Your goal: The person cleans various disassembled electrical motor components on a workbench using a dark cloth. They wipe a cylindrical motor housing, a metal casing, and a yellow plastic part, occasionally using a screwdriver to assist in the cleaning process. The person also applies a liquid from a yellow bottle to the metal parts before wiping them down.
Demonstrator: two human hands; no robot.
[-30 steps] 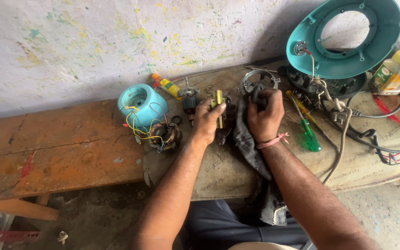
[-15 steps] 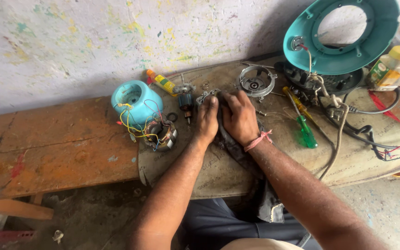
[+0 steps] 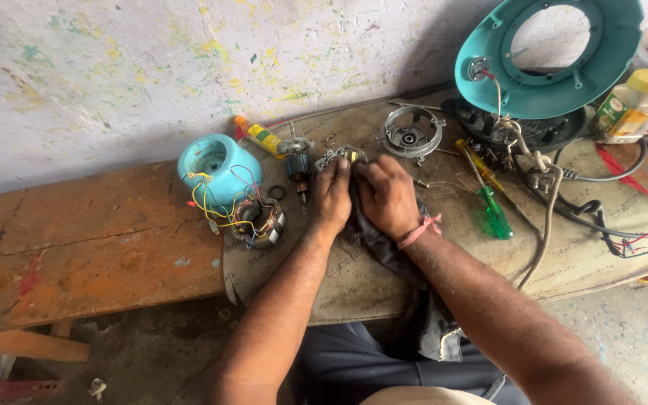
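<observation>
1. Paint-flecked wall (image 3: 114, 75) stands behind a worn wooden bench (image 3: 76, 240); a grey mat (image 3: 384, 277) covers the bench's right part.
2. Left hand (image 3: 333, 193) lies palm down on the mat, its fingertips touching a small metal part (image 3: 340, 156) with a yellow spot, which sits on the mat near the wall, just ahead of both hands.
3. Right hand (image 3: 388, 196) is beside the left one, knuckles up, fingers curled over a dark rag (image 3: 384, 244); the rag trails from under the hands down off the mat's front edge.
4. How firmly either hand grips cannot be told: the fingers are bent down over the part and the rag, and what lies under them is hidden.
5. A pink thread (image 3: 421, 230) circles the right wrist.
6. Left of the hands: a teal housing (image 3: 215, 166) and, touching it by yellow, red and blue wires, a wound coil (image 3: 258, 221).
7. Just beside the left hand's fingers is a small dark rotor (image 3: 299, 168); behind that, a yellow tester (image 3: 258, 136).
8. Right of the hands: a round metal bracket (image 3: 412, 133), a yellow screwdriver (image 3: 475, 161) and a green screwdriver (image 3: 495, 212).
9. A large teal ring (image 3: 549, 56) leans over a dark base with cables (image 3: 586, 202); a yellow-capped jar (image 3: 634, 105) stands at the far right.
</observation>
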